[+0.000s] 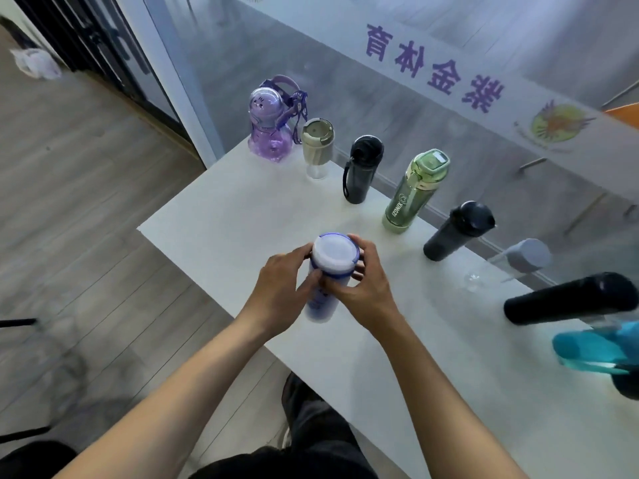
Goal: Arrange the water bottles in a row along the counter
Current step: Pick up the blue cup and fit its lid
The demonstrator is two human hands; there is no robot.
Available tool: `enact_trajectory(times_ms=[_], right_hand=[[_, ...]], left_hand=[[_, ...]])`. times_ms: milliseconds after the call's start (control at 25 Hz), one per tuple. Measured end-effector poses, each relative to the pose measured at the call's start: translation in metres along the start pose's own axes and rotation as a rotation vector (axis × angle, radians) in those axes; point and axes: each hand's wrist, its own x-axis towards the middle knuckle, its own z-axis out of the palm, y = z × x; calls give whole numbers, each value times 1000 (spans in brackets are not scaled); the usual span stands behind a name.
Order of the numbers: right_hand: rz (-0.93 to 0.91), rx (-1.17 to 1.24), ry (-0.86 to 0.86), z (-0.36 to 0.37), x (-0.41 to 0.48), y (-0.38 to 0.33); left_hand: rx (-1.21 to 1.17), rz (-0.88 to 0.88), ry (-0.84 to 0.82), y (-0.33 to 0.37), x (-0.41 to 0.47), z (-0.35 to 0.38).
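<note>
A white bottle with a blue-rimmed lid is upright over the counter's near edge, gripped from both sides by my left hand and my right hand. Along the counter's far edge stands a row: a purple bear-shaped bottle, a beige cup, a black bottle with a strap, a green bottle, a dark grey bottle, a clear bottle with a grey cap and a black flask.
The white counter runs along a glass wall with purple lettering. A teal bottle sits at the right edge, blurred. Wooden floor lies to the left, past the counter's end.
</note>
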Motion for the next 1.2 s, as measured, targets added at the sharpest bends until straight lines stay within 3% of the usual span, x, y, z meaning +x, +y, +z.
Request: enact_trajectory(times_ms=[560,1200], right_hand=[[-3,-170,480,-148,-196,36],[190,-237,808,-421,-365,153]], left_hand=[[487,518,-94,121,-92,119],[510,625,-237,300,-142,360]])
